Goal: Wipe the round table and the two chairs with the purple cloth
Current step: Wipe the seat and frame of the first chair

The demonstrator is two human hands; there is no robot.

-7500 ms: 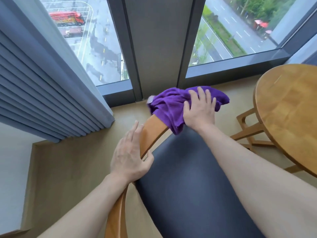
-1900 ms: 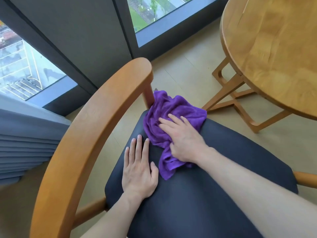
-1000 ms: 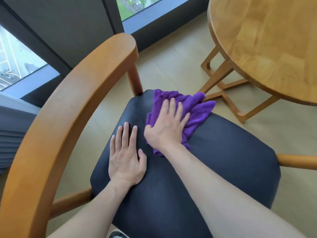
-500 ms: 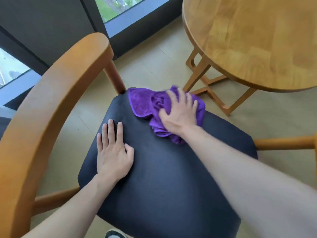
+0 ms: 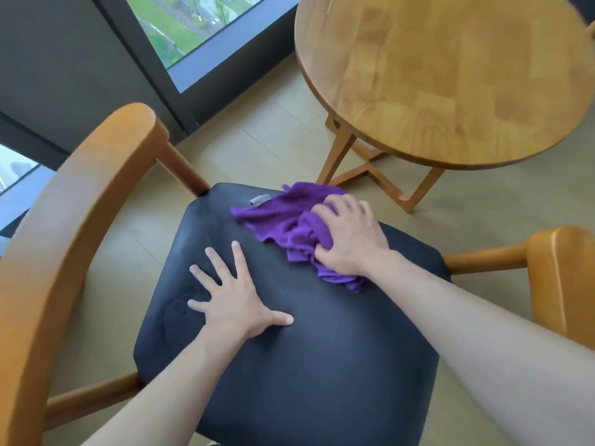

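— While you scrub, why is your left hand (image 5: pixel 236 305) flat on the seat (image 5: pixel 289 358)?
— Spread open and holding nothing, it props me and steadies the chair (image 5: pixel 74 226). My right hand (image 5: pixel 349 238) has the purple cloth (image 5: pixel 283 220) bunched in its curled fingers, pressing it on the seat's far corner, nearest the worktop (image 5: pixel 450 78).
— Why bunched?
— I reckon a wad gives firmer rubbing than a loose sheet.

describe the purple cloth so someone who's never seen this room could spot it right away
Find the wooden chair with the black seat, beside the round table. On the seat's far corner nearest the table, the right hand grips the purple cloth. It is crumpled, the only purple thing, with a small grey tag.
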